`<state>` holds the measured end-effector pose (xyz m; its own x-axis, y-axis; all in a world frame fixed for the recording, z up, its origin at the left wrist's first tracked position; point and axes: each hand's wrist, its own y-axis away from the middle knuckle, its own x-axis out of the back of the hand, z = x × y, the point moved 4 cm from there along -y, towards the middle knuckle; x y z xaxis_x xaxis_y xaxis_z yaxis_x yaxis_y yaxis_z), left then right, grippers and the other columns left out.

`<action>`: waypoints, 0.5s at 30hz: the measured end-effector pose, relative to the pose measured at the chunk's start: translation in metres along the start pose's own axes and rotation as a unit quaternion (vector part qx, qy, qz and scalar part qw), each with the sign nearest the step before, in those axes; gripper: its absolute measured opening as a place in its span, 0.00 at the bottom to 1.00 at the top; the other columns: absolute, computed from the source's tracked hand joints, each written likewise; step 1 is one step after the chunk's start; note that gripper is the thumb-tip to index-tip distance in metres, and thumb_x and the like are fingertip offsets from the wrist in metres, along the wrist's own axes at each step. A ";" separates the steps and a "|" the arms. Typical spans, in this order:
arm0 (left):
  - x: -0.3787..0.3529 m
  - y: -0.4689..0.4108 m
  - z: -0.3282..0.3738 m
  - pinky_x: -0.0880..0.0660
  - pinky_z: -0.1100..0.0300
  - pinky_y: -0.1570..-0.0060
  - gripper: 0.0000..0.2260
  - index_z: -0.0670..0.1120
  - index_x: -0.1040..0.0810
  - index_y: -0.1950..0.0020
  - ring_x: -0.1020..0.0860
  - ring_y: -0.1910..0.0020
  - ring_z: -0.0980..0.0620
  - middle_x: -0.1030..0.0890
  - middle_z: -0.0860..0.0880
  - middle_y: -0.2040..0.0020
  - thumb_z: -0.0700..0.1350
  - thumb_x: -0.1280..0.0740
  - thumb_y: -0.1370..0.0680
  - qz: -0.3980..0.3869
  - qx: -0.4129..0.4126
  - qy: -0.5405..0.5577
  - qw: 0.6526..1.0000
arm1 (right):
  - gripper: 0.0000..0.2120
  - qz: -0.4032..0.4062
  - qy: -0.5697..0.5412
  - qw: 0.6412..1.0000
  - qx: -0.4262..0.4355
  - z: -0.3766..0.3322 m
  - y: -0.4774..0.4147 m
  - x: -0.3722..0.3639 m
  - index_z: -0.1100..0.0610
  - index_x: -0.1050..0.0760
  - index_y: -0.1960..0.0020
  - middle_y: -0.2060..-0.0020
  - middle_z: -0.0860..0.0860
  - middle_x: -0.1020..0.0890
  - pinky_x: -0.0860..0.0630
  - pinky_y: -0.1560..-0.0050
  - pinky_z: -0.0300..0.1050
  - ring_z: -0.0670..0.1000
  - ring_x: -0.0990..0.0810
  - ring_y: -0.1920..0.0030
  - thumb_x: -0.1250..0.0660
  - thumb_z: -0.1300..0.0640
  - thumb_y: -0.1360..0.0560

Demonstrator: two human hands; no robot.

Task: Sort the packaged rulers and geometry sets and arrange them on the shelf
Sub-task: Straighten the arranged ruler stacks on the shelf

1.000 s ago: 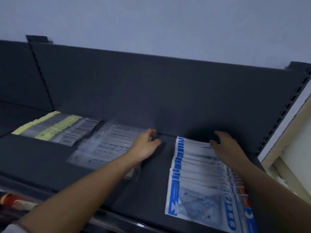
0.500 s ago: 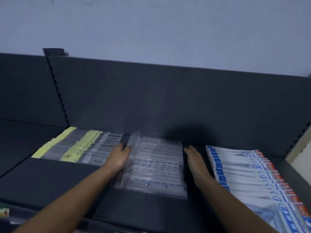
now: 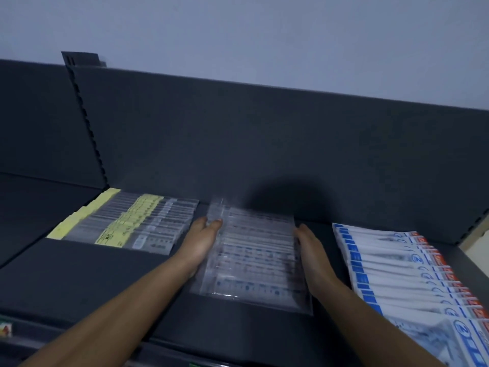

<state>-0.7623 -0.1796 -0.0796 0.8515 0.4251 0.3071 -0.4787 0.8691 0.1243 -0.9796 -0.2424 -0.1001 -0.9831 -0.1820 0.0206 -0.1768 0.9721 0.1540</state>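
A stack of clear ruler packs [image 3: 256, 260] lies in the middle of the dark shelf [image 3: 79, 274]. My left hand [image 3: 201, 242] grips its left edge, with the thumb over the top far corner. My right hand [image 3: 312, 252] lies flat against the stack's right edge, fingers straight and together. A row of overlapping yellow-labelled ruler packs [image 3: 127, 226] sits to the left, just clear of my left hand. Overlapping blue-and-white geometry set packs [image 3: 397, 271] run along the right, a short gap from my right hand.
The shelf's dark back panel [image 3: 264, 141] rises right behind the packs. A slotted upright [image 3: 84, 123] stands at the back left, with another shelf bay [image 3: 31, 202] beyond it. A lower shelf edge [image 3: 16, 332] shows at the bottom left.
My right hand left the geometry sets and came to the clear stack's right edge. My left hand shifted to its left edge. The clear packs now sit squared between both hands.
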 end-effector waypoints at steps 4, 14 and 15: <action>0.007 -0.016 0.006 0.32 0.60 0.47 0.18 0.39 0.28 0.35 0.26 0.44 0.48 0.24 0.44 0.39 0.48 0.40 0.20 -0.007 0.016 -0.007 1.000 | 0.32 0.016 -0.013 1.000 -0.021 -0.017 -0.010 0.005 0.58 0.31 0.33 0.34 0.53 0.27 0.35 0.31 0.52 0.53 0.27 0.36 0.37 0.42 0.32; 0.004 -0.042 0.023 0.37 0.67 0.45 0.21 0.43 0.31 0.30 0.29 0.37 0.52 0.27 0.49 0.34 0.49 0.37 0.21 -0.076 0.019 0.019 0.997 | 0.30 -0.004 0.001 1.000 -0.018 -0.007 -0.050 0.006 0.58 0.26 0.37 0.38 0.53 0.22 0.35 0.31 0.56 0.53 0.25 0.37 0.33 0.42 0.33; 0.004 -0.044 0.023 0.38 0.66 0.42 0.23 0.42 0.32 0.29 0.30 0.34 0.51 0.29 0.48 0.31 0.49 0.36 0.21 -0.079 0.020 0.024 0.996 | 0.35 -0.010 -0.007 1.000 -0.024 -0.008 -0.051 0.005 0.57 0.28 0.34 0.36 0.52 0.24 0.36 0.30 0.55 0.52 0.26 0.36 0.32 0.39 0.35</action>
<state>-0.7423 -0.2223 -0.0616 0.9260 0.2959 0.2344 -0.3445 0.9162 0.2047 -0.9749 -0.2942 -0.1004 -0.9802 -0.1982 0.0025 -0.1937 0.9601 0.2015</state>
